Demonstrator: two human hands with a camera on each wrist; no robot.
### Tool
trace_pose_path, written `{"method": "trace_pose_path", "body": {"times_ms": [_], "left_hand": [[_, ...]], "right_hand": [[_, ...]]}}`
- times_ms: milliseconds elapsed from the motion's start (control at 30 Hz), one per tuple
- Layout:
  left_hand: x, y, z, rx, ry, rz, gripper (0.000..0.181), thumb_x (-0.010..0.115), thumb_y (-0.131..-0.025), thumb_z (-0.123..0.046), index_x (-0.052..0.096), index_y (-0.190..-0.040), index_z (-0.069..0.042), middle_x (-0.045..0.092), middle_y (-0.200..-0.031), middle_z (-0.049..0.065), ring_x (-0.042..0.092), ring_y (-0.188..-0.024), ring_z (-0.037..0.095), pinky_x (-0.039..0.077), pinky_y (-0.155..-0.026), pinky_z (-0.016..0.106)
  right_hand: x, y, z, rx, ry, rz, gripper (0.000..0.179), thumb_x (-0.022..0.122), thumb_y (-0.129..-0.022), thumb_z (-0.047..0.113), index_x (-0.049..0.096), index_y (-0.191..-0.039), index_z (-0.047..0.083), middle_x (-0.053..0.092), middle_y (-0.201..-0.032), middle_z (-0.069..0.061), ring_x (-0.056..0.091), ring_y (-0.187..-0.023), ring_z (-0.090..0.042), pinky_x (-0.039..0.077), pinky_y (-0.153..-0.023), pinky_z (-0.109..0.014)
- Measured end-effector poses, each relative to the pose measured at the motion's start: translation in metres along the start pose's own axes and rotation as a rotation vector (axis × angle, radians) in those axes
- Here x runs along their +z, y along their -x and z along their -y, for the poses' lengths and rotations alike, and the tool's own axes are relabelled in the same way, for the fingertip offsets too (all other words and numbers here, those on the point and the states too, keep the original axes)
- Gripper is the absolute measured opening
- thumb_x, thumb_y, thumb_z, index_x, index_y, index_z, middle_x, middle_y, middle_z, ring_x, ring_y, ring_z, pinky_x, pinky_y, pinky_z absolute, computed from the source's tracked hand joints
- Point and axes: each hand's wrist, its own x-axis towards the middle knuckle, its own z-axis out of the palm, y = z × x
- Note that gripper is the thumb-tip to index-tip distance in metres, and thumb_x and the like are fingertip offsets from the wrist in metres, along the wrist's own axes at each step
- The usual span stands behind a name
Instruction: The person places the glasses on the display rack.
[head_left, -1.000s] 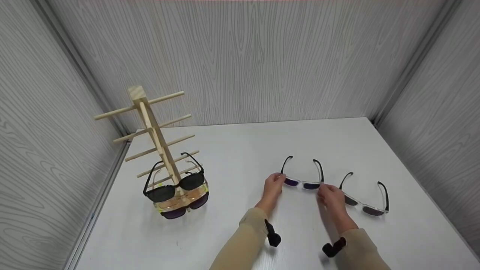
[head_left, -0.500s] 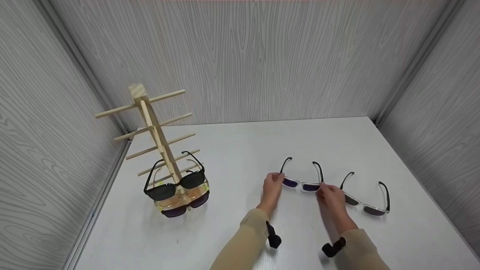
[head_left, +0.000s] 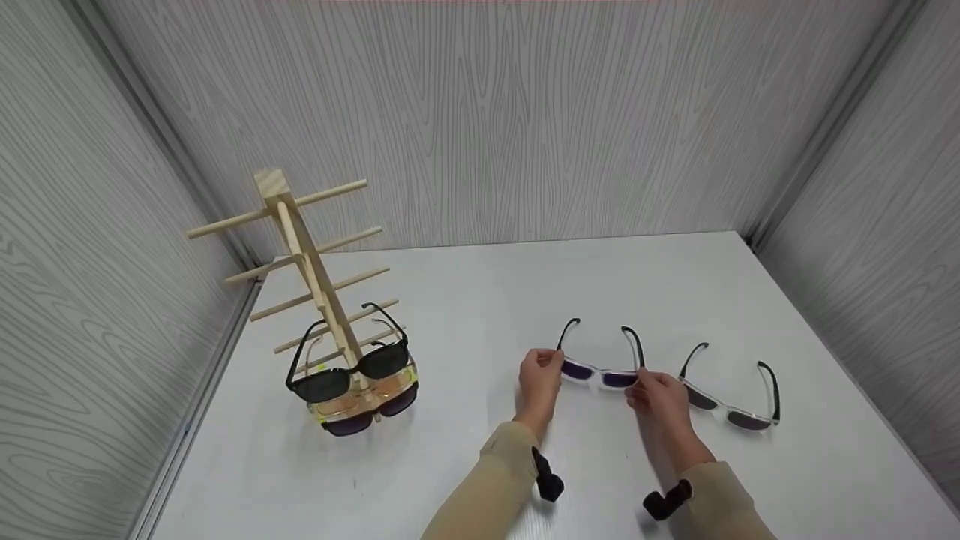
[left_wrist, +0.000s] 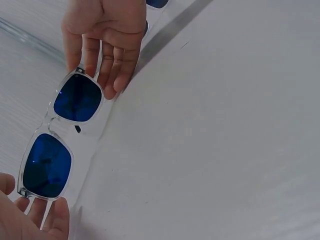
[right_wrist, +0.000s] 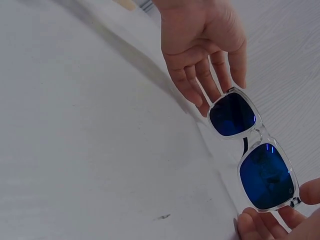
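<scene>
Both hands hold one pair of sunglasses point(head_left: 598, 376) with a clear frame, dark blue lenses and black temples spread away from the person. My left hand point(head_left: 540, 384) pinches the left hinge corner, and my right hand point(head_left: 663, 405) pinches the right one. In the left wrist view the blue lenses point(left_wrist: 48, 165) face the camera, with fingers at both ends of the frame. The right wrist view shows the same clear front, its lens point(right_wrist: 267, 176) close to the fingers at the lower right. A second clear-framed pair of sunglasses point(head_left: 748, 421) lies on the table beside my right hand.
On the left stands a wooden display rack point(head_left: 309, 262) with several crossbars. Black sunglasses point(head_left: 324, 385) hang on its lower part, above a yellowish clear pair point(head_left: 337, 409) and a dark-lensed pair point(head_left: 349, 426). Grey wood-grain panels point(head_left: 480, 120) wall the white table point(head_left: 465, 300) at the back and sides.
The held sunglasses have shifted slightly left and toward the person, with both hands staying on their corners. The rack and the other sunglasses have stayed in place.
</scene>
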Motion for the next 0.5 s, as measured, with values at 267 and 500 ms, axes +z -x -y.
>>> {"method": "trace_pose_path", "body": {"times_ms": [267, 500], "left_hand": [[-0.001, 0.004, -0.002, -0.033, 0.085, -0.008, 0.016, 0.064, -0.088, -0.019, 0.062, -0.097, -0.006, 0.062, -0.081, 0.005, 0.061, -0.069, 0.027, 0.048, -0.052, 0.029], [-0.008, 0.009, -0.004, -0.043, 0.133, 0.013, 0.016, 0.065, -0.087, -0.019, 0.065, -0.099, -0.007, 0.063, -0.085, 0.005, 0.062, -0.077, 0.027, 0.053, -0.062, 0.034]], "right_hand": [[0.001, 0.007, 0.001, -0.020, -0.032, 0.005, 0.038, 0.051, -0.096, 0.024, 0.047, -0.118, -0.008, 0.060, -0.101, -0.017, 0.063, -0.079, -0.020, 0.054, -0.069, -0.032], [0.003, 0.016, 0.002, -0.024, -0.065, 0.021, 0.039, 0.052, -0.096, 0.026, 0.047, -0.119, -0.005, 0.056, -0.109, -0.017, 0.061, -0.091, -0.024, 0.052, -0.079, -0.036]]}}
